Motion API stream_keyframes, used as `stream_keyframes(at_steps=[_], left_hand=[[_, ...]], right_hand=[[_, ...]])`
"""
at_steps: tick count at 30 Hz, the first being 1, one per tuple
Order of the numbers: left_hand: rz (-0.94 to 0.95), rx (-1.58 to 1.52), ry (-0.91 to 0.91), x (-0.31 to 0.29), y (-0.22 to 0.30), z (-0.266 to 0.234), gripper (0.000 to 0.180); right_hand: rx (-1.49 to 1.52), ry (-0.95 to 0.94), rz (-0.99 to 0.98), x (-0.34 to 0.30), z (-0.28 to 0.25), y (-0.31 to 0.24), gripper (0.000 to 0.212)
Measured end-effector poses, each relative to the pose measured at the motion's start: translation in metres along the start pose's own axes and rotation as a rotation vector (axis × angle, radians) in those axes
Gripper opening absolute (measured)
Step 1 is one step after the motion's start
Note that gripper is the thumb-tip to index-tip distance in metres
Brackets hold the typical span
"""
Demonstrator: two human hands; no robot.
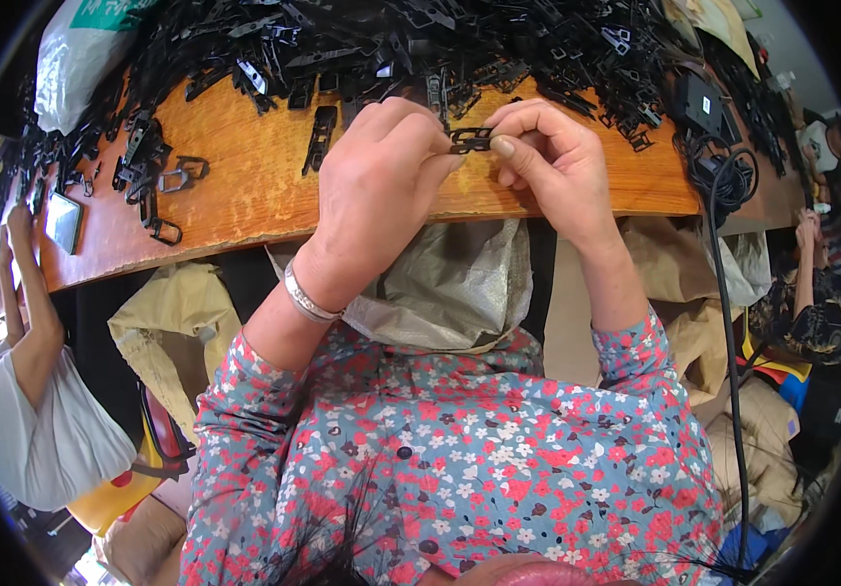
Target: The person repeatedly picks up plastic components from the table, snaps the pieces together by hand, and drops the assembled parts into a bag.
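Observation:
A small black plastic part [471, 141] with rectangular openings is stretched between my two hands, just above the table's front edge. My left hand [373, 181] pinches its left end; the back of the hand hides most of those fingers. At its right end, my right hand [559, 161] grips it between thumb and forefinger, with the other fingers curled. Just left of my left hand, a similar long black part [320, 137] lies on the wood. Below my hands, an open pale woven sack [454, 288] hangs at the table edge over my lap.
A large heap of black plastic parts [342, 44] covers the back of the wooden table [245, 186]. Loose pieces [181, 174] and a phone [64, 223] lie left. A black box [698, 103] and coiled cable [723, 181] sit right. Other people work at both sides.

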State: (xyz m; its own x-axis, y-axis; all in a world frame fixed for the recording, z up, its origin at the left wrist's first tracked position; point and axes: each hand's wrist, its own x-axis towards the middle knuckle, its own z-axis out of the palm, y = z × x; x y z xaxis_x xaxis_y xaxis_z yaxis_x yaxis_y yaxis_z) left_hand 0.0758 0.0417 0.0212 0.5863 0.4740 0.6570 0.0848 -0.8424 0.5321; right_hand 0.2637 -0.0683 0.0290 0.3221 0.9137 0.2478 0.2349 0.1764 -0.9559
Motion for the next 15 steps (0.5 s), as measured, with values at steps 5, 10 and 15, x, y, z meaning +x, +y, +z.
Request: stream_keyframes(at_steps=[5,10,15], left_hand=[[0.044,0.050,-0.017,0.002,0.009,-0.004,0.017],[-0.126,-0.202,-0.074,-0.004,0.007,-0.004,0.018],[-0.064,-0.065,-0.096,-0.006,0.019,-0.003,0.015]], right_hand=[[0.060,0.007,0.069,-0.006,0.000,0.002,0.006],[0.024,-0.038,0.088,-0.008,-0.005,0.001,0.007],[-0.065,0.049,0.038,-0.012,0.002,-0.003,0.007]])
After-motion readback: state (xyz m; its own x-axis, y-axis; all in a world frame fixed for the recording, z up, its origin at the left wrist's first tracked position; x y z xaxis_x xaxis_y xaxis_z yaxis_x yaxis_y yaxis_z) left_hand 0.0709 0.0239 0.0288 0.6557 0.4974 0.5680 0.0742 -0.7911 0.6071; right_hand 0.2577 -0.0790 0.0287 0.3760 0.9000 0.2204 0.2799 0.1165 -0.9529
